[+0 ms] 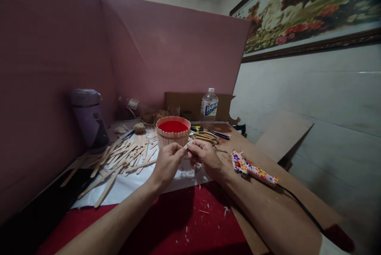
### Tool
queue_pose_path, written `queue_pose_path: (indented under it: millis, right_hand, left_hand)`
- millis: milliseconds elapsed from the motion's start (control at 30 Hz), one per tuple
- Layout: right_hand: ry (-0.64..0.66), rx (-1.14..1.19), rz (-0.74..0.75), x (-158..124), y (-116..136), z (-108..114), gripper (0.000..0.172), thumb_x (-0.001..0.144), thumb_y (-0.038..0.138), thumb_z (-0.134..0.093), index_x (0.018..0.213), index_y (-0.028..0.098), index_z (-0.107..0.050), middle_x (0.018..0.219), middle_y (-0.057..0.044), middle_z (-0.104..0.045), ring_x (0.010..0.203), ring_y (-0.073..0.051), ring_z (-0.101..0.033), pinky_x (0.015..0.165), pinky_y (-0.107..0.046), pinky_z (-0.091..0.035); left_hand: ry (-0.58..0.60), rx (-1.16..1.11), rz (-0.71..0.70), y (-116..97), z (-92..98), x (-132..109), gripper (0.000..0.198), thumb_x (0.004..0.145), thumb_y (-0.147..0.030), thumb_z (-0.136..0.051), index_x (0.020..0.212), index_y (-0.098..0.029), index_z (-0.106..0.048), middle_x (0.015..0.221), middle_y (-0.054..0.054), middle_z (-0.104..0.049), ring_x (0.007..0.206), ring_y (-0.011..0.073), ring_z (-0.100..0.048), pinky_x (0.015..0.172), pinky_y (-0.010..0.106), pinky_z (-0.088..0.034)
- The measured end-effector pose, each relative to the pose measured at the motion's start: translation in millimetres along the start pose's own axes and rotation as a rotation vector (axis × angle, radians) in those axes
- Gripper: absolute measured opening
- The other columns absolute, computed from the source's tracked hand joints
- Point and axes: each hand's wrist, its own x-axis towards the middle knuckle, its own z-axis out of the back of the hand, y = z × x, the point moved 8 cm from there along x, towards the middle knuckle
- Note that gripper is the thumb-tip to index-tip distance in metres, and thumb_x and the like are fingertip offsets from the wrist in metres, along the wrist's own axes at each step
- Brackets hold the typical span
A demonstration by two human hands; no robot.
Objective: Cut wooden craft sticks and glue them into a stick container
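In front of the stick-sided pot, my two hands meet. My left hand (169,163) and my right hand (206,159) both pinch a short piece of craft stick (187,144) between thumb and fingers. The pot (166,140) stands upright just behind them; pale craft sticks with rounded tops line its outside, a cord-like band runs round it, and the inside is red. Scissors with gold handles (208,141) lie right of the pot, partly behind my right hand. To the left, many loose craft sticks (125,155) are spread in a pile on a white sheet (89,200).
A flower-patterned glue gun (253,170) with a black cord lies on the brown board (285,203) at right. Behind stand a clear bottle (210,106), twine balls (139,128) and a cardboard strip (190,102). A purple flask (91,122) is at left. Scraps litter the red cloth (178,223).
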Motion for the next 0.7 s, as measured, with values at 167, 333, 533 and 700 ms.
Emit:
queue_pose_path:
  millis: [167,333,533,700]
  right_hand:
    - [0.084,-0.063,0.02,1.2,0.7,-3.3,0.026,0.075,0.039,-0.062,0.063,0.017,-0.055,0.055,0.004,-0.051,0.042,-0.006,-0.041,0.039,-0.018,-0.038]
    - [-0.031,-0.142,0.082,0.0,4.7,5.3,0.021,0.075,0.031,-0.055,0.059,0.018,-0.052,0.044,0.007,-0.041,0.036,-0.006,-0.033,0.035,-0.018,-0.029]
    - [-0.206,-0.067,0.19,-5.0,16.2,17.3,0.024,0.074,0.034,-0.049,0.056,0.02,-0.045,0.043,0.008,-0.038,0.035,-0.006,-0.029,0.034,-0.018,-0.025]
    - [-0.463,-0.189,0.185,-3.7,14.8,42.2,0.032,0.076,0.046,-0.049,0.058,0.021,-0.044,0.042,0.008,-0.037,0.035,-0.006,-0.028,0.035,-0.02,-0.023]
  left_hand:
    - [0.088,-0.157,0.201,12.0,-10.3,-5.9,0.033,0.065,-0.048,-0.063,0.066,-0.018,-0.049,0.039,-0.013,-0.025,0.033,0.0021,-0.013,0.036,0.019,-0.008]
    - [0.04,-0.053,0.082,7.7,-9.1,-3.6,0.036,0.068,-0.049,-0.061,0.06,-0.019,-0.043,0.041,-0.011,-0.029,0.034,0.0031,-0.018,0.037,0.019,-0.013]
    - [-0.148,0.298,-0.291,-25.1,7.7,-7.3,0.038,0.082,-0.045,-0.047,0.056,-0.018,-0.044,0.051,-0.005,-0.037,0.049,0.0085,-0.035,0.048,0.022,-0.026]
    - [-0.698,0.764,-0.393,-69.6,75.2,-7.8,0.03,0.086,-0.038,-0.041,0.069,-0.019,-0.057,0.056,0.001,-0.053,0.055,0.0152,-0.047,0.054,0.026,-0.027]
